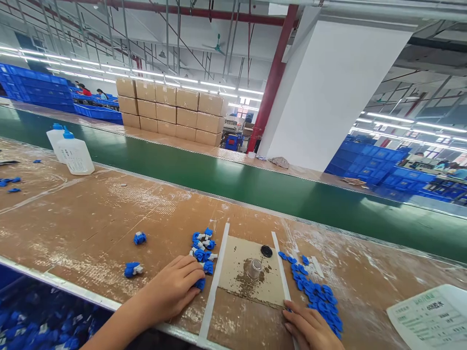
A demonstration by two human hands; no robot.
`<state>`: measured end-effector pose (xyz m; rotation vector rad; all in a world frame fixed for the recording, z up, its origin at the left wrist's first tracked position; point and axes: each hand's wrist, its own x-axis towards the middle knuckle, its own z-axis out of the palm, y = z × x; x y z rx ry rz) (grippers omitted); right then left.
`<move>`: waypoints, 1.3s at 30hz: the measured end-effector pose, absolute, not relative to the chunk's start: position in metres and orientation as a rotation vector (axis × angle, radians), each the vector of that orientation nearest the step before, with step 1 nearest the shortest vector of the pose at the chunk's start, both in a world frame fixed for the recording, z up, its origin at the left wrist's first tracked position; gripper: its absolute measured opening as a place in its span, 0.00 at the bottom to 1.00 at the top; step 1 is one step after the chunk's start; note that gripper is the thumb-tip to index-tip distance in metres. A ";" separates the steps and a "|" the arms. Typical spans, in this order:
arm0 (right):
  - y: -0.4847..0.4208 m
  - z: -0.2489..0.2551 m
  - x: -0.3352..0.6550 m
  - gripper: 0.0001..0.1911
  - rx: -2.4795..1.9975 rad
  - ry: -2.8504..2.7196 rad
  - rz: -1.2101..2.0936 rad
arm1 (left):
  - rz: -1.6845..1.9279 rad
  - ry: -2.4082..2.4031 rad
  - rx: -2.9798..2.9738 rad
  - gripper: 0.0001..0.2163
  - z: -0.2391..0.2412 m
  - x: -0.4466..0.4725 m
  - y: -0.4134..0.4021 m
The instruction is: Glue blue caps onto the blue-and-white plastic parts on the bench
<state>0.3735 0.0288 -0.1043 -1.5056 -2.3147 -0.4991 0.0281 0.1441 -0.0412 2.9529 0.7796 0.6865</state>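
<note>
Several blue-and-white pieces [199, 254] lie clustered on the desk [91, 218] beside the left hand [182, 282], whose fingers curl over one blue part—whether they grip it cannot be told. These pieces, with white fittings, appear further along; the flat blue pieces [321, 296] heaped beside the right hand [308, 323] show none and are presumably yet to be handled. The right hand's fingers lie close together near a white strip [280, 262]; any hold is hidden. Between the hands, a cardboard sheet [233, 278] carries a small clear cup [254, 268], contents indistinct, ringed by dark spots, and a black disc [266, 251]. Lower left, a blue bin [10, 278] holds many blue-and-white parts—apparently a large share. Farther out stand two white bottles [76, 153] with blue caps, and stacked cartons [166, 109], all closed.
</note>
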 end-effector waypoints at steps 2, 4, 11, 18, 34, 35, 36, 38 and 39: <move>0.033 -0.095 0.368 0.08 -1.587 -2.230 -0.342 | 0.809 0.760 2.915 0.09 -0.047 0.033 0.141; 0.035 -0.087 0.360 0.08 -1.688 -2.134 -0.157 | 0.921 0.761 2.835 0.12 -0.052 0.039 0.135; 0.037 -0.077 0.348 0.07 -1.881 -1.901 0.216 | 0.931 0.843 2.265 0.13 -0.048 0.072 0.112; 0.041 -0.079 0.343 0.04 -1.886 -1.791 0.236 | 0.818 0.915 1.469 0.13 -0.061 0.089 0.115; 0.096 -0.052 0.297 0.16 -1.532 -1.702 0.172 | 0.834 0.733 1.136 0.16 -0.065 0.087 0.117; 0.092 -0.050 0.294 0.17 -1.531 -1.660 0.217 | 0.839 0.727 1.126 0.16 -0.064 0.087 0.117; 0.088 -0.048 0.289 0.18 -1.509 -1.580 0.300 | 0.847 0.715 1.106 0.16 -0.063 0.087 0.117; 0.078 -0.049 0.275 0.21 -1.382 -1.306 0.557 | 0.859 0.672 1.046 0.17 -0.060 0.087 0.117; 0.074 -0.051 0.267 0.23 -1.286 -1.136 0.692 | 0.856 0.644 1.017 0.18 -0.059 0.087 0.117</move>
